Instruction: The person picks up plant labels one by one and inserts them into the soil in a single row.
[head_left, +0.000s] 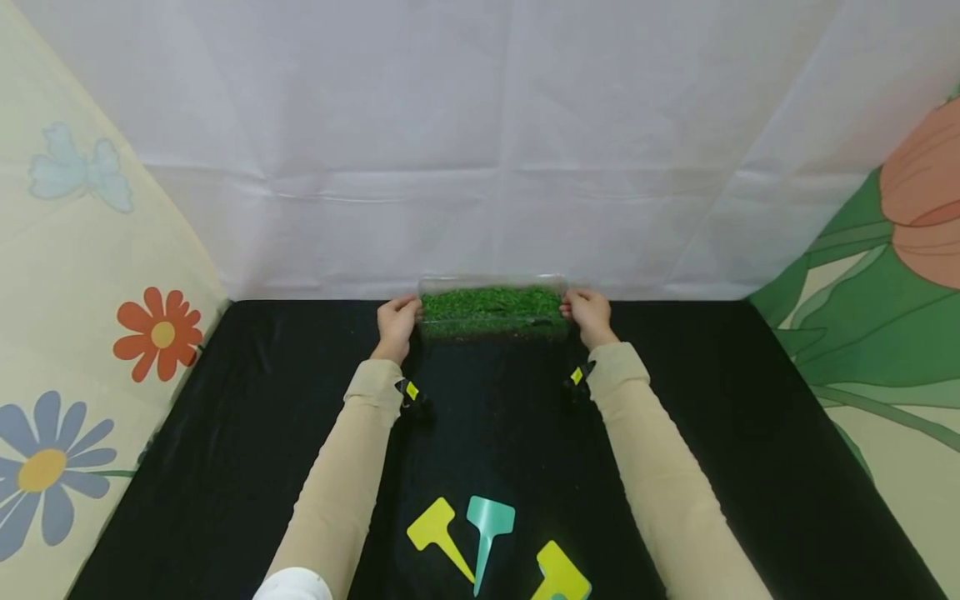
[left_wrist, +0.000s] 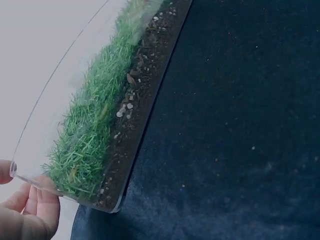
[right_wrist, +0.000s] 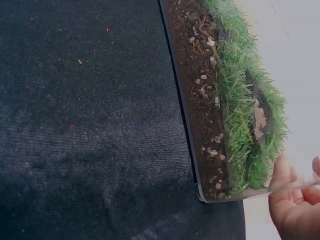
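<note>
At the far edge of the black cloth sits a clear box (head_left: 491,320) with dark soil (left_wrist: 131,105) and green grass (head_left: 491,302) inside. My left hand (head_left: 397,323) holds its left end, thumb at the rim and fingers against the outer wall in the left wrist view. On the opposite end, my right hand (head_left: 590,315) grips the right wall near the rim. White pebbles (right_wrist: 212,152) show in the soil through the side. A dark gap with something pale (right_wrist: 259,120) opens in the grass near the right end.
Close to me lie a yellow T-shaped plant label (head_left: 432,525), a teal one (head_left: 491,517) beside it, and another yellow piece (head_left: 562,575) to the right, cut off by the frame. A white cloth wall (head_left: 495,167) rises directly behind the box.
</note>
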